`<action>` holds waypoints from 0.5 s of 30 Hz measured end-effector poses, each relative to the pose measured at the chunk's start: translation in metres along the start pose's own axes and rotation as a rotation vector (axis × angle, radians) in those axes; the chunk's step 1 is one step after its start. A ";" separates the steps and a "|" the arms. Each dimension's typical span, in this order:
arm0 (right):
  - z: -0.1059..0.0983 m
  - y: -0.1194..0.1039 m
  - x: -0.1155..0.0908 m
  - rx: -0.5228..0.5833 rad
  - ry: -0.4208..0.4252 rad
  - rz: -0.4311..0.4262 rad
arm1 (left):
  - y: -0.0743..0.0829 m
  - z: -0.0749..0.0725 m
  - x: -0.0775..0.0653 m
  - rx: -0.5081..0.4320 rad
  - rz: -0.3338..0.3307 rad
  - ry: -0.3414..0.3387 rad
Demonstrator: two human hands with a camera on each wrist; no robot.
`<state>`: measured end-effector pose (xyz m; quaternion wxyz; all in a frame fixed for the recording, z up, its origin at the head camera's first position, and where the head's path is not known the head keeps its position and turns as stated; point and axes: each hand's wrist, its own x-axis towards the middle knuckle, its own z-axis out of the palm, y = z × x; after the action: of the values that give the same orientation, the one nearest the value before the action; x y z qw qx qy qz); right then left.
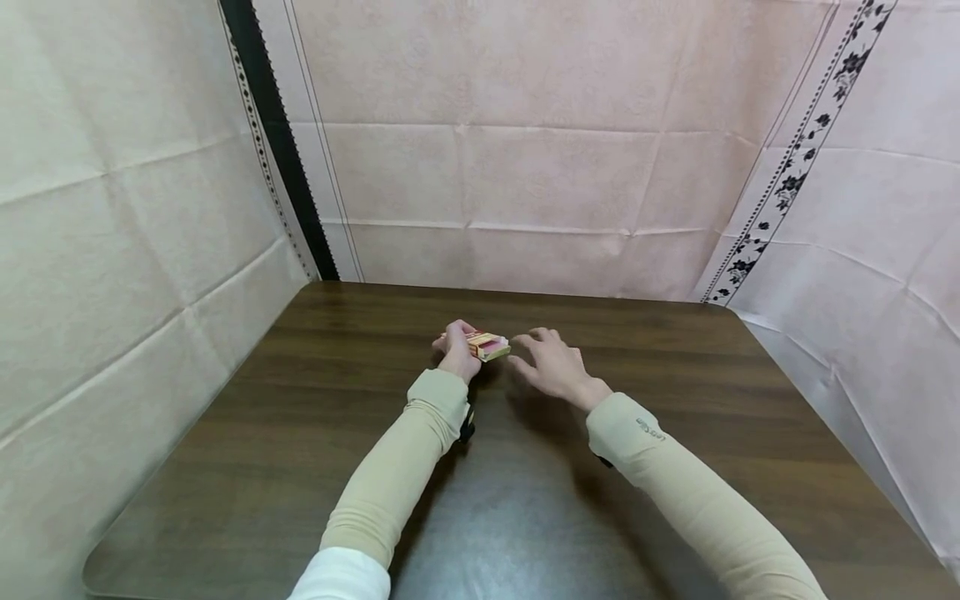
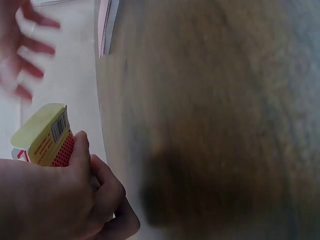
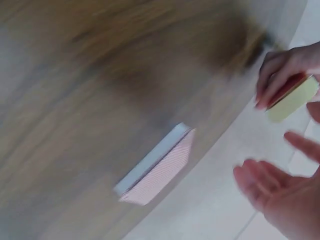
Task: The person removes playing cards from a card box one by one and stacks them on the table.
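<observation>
My left hand (image 1: pixel 459 350) grips a small red and yellow card box (image 1: pixel 489 345) above the table. In the left wrist view, the box (image 2: pixel 47 137) shows a barcode, red print and a pale yellow flap at its end. My right hand (image 1: pixel 553 363) hovers just right of the box, apart from it, with its fingers spread and nothing in them. In the right wrist view, a deck of cards (image 3: pixel 162 172) with a pink patterned face and white edges lies on the table. The right hand hides the deck in the head view.
The dark brown wooden table (image 1: pixel 300 467) has rounded corners. Pale creased cloth (image 1: pixel 525 183) hangs behind it and along both sides, with a black strip (image 1: pixel 288 150) at the back left and a floral border (image 1: pixel 795 175) at the back right.
</observation>
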<state>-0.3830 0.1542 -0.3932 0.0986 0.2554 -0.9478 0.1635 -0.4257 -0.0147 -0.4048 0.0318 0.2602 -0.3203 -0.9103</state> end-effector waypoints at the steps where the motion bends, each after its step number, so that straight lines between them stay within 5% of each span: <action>1: 0.000 -0.004 0.002 0.017 -0.018 -0.024 | -0.001 0.001 -0.001 0.005 0.004 -0.001; 7: 0.010 -0.017 0.013 0.043 -0.126 -0.027 | -0.007 0.002 -0.002 0.013 0.001 -0.029; 15: 0.018 -0.018 0.016 0.112 -0.114 -0.012 | -0.009 0.003 -0.004 0.022 0.005 -0.020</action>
<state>-0.3885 0.1255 -0.4011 0.0312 0.2752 -0.9397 0.2008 -0.4231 -0.0046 -0.4063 0.0279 0.2505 -0.3314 -0.9092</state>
